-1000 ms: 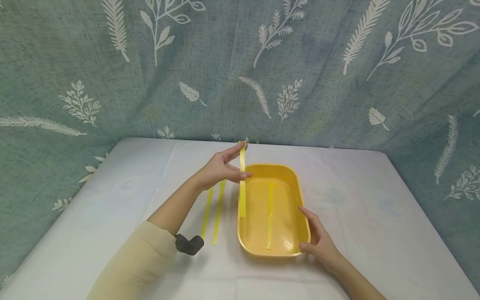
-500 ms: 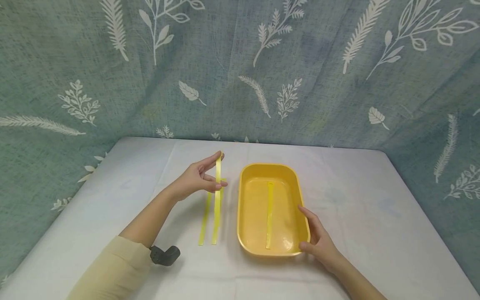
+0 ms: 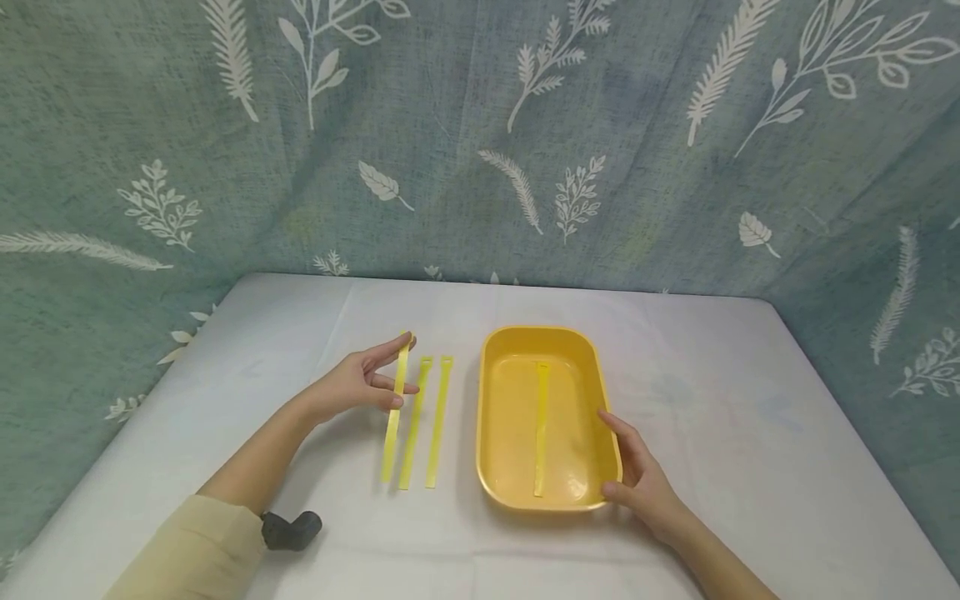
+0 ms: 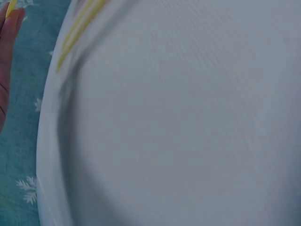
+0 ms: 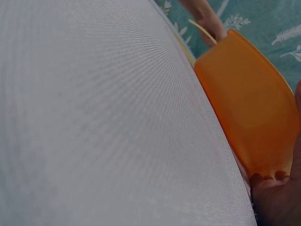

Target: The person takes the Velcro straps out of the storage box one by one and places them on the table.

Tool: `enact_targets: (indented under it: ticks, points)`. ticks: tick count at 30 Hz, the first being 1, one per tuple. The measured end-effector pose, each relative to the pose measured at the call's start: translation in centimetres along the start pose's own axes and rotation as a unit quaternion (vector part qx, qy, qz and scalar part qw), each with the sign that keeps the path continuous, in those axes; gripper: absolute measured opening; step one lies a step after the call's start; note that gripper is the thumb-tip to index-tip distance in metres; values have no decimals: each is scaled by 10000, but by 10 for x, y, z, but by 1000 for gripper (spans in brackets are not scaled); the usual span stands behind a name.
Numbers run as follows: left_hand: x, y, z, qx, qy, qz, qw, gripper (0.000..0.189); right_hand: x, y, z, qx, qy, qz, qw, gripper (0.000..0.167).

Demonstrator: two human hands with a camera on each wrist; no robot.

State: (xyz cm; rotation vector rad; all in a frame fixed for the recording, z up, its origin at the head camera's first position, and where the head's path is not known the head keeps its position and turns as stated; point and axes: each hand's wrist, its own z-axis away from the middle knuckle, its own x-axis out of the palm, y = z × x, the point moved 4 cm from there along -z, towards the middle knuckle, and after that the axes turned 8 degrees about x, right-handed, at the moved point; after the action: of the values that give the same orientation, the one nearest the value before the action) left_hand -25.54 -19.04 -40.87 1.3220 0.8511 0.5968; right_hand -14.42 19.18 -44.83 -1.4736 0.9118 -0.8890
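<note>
In the head view my left hand pinches a flat yellow strap, its upper end at the fingertips and its length slanting down toward the table. Two similar yellow straps with slotted ends, a nearer one and a farther one, lie side by side just to its right. On the right, my right hand grips the right side of a yellow tray near its front corner. One more yellow strap lies lengthwise inside the tray. The right wrist view shows curled fingers against the tray's outside.
A white cloth covers the table. Behind it hangs a green-blue curtain with white leaf prints. A small black device sits at my left cuff.
My left hand has carried its strap leftward and lower, from over the tray's left edge to left of the two lying straps. My right hand and the tray stay in place.
</note>
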Motion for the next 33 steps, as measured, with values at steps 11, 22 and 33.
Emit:
enact_targets:
  ticks: [11,22,33]
  points:
    - [-9,-26,8,57,-2,-399,9992,94,-1,1,1,93,90,23,9999,79]
    - [-12,-38,8,96,182,-1159,9931,94,0,0,-1,135,78,13,9999,80]
    - [-15,-39,10,187,618,-1804,9815,93,-1,1,1,94,85,88,9999,79]
